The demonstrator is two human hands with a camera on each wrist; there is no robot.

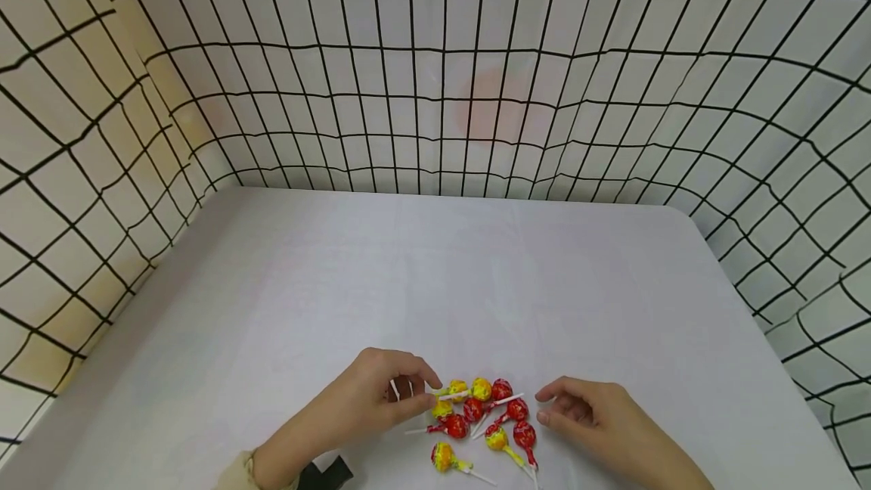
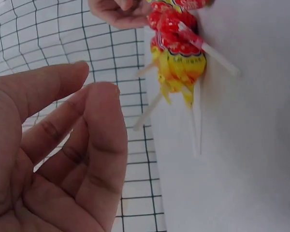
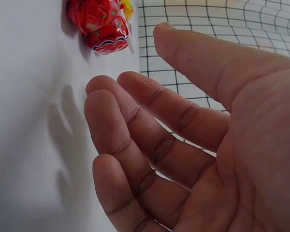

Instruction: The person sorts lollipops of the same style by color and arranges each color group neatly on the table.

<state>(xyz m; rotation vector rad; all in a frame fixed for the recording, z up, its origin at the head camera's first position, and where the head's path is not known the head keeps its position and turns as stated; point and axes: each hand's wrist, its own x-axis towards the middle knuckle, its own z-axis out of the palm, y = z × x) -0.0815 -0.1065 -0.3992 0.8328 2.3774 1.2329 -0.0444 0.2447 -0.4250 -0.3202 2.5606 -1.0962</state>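
Observation:
Several lollipops in red and yellow wrappers with white sticks lie in a loose cluster near the front of the table. My left hand (image 1: 386,392) is at the cluster's left side, fingertips close to a yellow lollipop (image 1: 442,409). In the left wrist view its thumb and fingers are loosely bent with nothing between them, apart from the yellow-and-red lollipops (image 2: 181,67). My right hand (image 1: 592,418) hovers to the right, beside a red lollipop (image 1: 524,435). Its fingers are relaxed and hold nothing, with red lollipops (image 3: 106,36) beyond the fingertips.
The white tabletop (image 1: 435,278) stretches away behind the lollipops. White walls with a black wire grid (image 1: 445,74) enclose its back and sides. A single yellow-and-red lollipop (image 1: 443,457) lies nearest the front. Beside the left sleeve is a black object (image 1: 327,475), partly cut off.

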